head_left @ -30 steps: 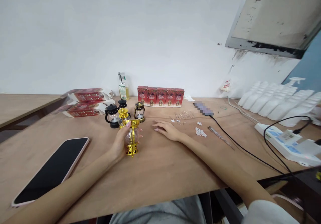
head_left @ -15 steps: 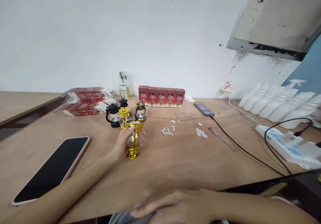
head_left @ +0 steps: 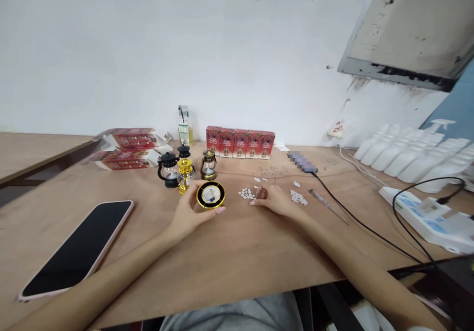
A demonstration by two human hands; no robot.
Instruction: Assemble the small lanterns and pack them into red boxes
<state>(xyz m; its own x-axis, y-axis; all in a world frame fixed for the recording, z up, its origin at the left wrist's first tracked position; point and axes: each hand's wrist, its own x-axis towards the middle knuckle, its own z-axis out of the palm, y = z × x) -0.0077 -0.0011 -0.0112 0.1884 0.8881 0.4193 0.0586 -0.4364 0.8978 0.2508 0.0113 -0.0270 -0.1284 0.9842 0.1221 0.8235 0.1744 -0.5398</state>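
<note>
My left hand [head_left: 190,211] grips a small gold lantern [head_left: 211,194], tilted so that its round black-and-gold base faces me, with a pale disc at its centre. My right hand [head_left: 276,199] is at the right edge of a cluster of button cell batteries [head_left: 246,193], thumb and fingers drawn together; whether a battery is between them I cannot make out. Left of and behind the held lantern stand another gold lantern [head_left: 185,177], black lanterns [head_left: 169,170] and a bronze-coloured lantern [head_left: 209,165].
Red boxes [head_left: 240,143] stand in a row by the wall, with flattened boxes [head_left: 128,159] at left. A phone [head_left: 79,247] lies front left. On the right are white plastic tabs [head_left: 298,197], a screwdriver [head_left: 328,205], a power strip [head_left: 422,217] and white bottles [head_left: 403,155]. Bent wires [head_left: 276,171] lie mid-table.
My left hand has turned the gold lantern so its base faces me. My right hand has come up from my lap to the batteries.
</note>
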